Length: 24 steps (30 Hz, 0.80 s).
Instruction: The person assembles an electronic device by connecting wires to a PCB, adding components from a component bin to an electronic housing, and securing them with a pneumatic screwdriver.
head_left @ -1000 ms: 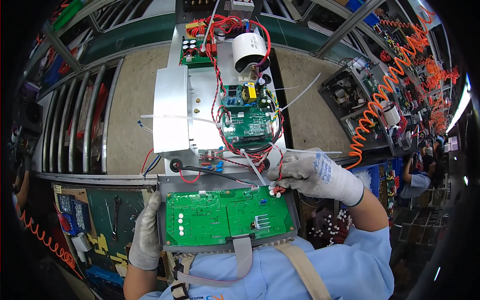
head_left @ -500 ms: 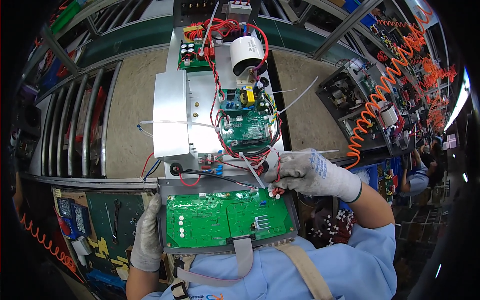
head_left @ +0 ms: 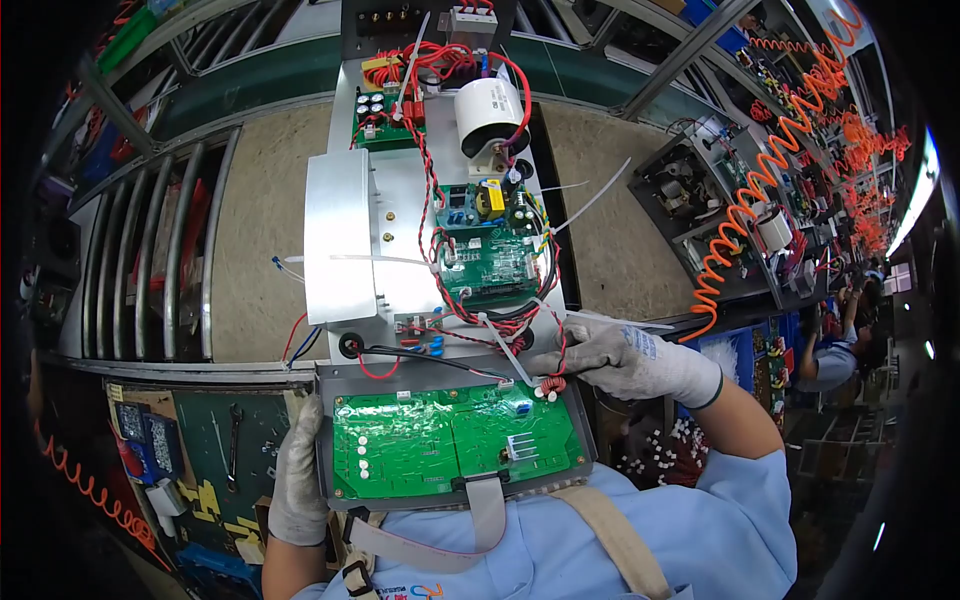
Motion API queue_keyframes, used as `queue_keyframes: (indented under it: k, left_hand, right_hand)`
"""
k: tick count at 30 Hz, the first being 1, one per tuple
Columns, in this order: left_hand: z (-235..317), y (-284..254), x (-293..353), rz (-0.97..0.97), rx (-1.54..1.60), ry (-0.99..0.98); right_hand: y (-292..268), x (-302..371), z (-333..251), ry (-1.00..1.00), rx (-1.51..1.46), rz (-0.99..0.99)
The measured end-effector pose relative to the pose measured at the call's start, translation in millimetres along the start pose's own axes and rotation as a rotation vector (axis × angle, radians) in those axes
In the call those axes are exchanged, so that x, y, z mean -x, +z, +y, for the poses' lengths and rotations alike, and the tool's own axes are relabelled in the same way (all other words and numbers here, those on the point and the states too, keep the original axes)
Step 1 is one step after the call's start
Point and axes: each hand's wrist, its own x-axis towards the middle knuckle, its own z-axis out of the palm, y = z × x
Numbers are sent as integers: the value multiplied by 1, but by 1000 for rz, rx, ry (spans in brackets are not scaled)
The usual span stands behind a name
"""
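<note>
My gloved left hand (head_left: 299, 468) is closed around the left edge of a dark metal panel (head_left: 325, 440). The panel leans against my body and carries a wide green circuit board (head_left: 400, 450). Off its lower edge a grey ribbon cable (head_left: 488, 515) loops down. At the panel's upper right corner, my gloved right hand (head_left: 640, 362) has its fingers stretched out to the left, beside a thin twisted red wire (head_left: 562, 345). Below those fingertips sits a small red-wound coil (head_left: 551, 384). White cable ties (head_left: 505, 347) stick out from the wire bundle above.
Beyond the panel lies a metal chassis with a silver cover (head_left: 340, 240), a large white capacitor (head_left: 490, 112) and a green board (head_left: 488, 265). Rollers (head_left: 160, 250) are at left, a wrench (head_left: 234, 440) below them. Another open unit (head_left: 690, 190) and a coiled orange hose (head_left: 735, 220) are at right.
My right hand's fingers have loosened from a curl around the red wire and now reach out straighter. The chassis and its silver cover have shifted slightly left and nearer.
</note>
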Motion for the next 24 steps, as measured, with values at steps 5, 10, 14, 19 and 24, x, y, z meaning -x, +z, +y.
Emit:
queue_keyframes:
  k: [5,10,14,19,24]
  left_hand:
    - [-5,0,3,16,-25,45]
    - [-6,-5,1,-66,-61,15]
    - [-5,3,1,38,-36,68]
    - [-2,-15,-4,-27,-196,36]
    - [19,-44,-8,72,-1852,724]
  right_hand:
    - [-18,10,-15,95,-30,157]
    - [-2,-39,-111,-228,116,-89]
    - [28,-60,-112,-404,160,-66]
    - [48,-64,-111,-443,57,-131]
    - [26,-61,-107,-145,-927,55]
